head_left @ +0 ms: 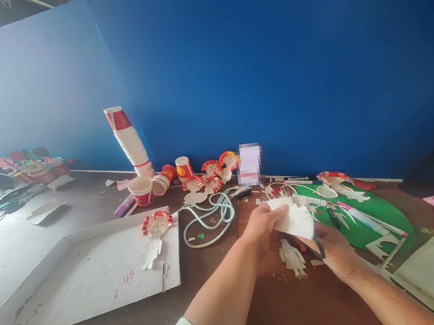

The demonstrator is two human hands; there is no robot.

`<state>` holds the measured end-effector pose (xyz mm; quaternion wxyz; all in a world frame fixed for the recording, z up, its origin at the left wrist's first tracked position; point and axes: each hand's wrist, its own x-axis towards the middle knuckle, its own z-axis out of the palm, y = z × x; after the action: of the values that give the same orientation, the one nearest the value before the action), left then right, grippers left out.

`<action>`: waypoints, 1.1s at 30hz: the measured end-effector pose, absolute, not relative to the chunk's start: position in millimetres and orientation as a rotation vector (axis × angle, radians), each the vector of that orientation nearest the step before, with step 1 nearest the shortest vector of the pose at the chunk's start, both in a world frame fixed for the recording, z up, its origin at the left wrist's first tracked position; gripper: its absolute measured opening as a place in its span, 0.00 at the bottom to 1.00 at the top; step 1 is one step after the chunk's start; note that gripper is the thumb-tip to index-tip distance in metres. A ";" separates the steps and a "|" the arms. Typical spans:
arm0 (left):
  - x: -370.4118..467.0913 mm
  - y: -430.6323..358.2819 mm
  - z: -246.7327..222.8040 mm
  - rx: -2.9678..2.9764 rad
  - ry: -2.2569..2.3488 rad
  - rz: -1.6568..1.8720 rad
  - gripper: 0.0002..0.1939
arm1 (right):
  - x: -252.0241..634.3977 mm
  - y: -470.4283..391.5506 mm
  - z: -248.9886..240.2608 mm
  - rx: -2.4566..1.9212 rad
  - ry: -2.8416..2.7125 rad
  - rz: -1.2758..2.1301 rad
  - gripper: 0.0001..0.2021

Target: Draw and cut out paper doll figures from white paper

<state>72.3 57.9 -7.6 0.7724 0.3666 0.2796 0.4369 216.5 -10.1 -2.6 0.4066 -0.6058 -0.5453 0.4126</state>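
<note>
The white paper piece (294, 220) lies crosswise between both hands: left hand (263, 224) pinches its left edge, while right hand (332, 248), closed on scissors (319, 247), sits beneath its right end.

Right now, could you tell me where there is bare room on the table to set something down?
The white tray is mostly bare apart from one paper doll. The brown tabletop between the forearms is open too. Crowded: around both hands, left hand and right hand, by the green sheet, and near the cup stack and hose.
</note>
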 end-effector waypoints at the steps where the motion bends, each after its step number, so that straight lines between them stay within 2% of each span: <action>1: 72.4 58.3 -8.2 0.783 0.594 0.941 0.26 | 216.4 -10.1 -3.0 -1.526 -1.366 1.040 0.11; 19: 78.6 56.8 -16.3 0.747 0.418 0.893 0.23 | 218.6 -11.5 -15.5 -1.480 -1.274 1.055 0.14; 33: 74.6 56.7 -8.7 0.741 0.466 0.923 0.27 | 219.6 -11.0 -6.1 -1.401 -1.381 0.997 0.15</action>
<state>74.6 56.7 -8.7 0.8045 0.3460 0.2177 0.4308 219.6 -11.0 -6.1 0.4510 -0.5670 -0.5589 0.4033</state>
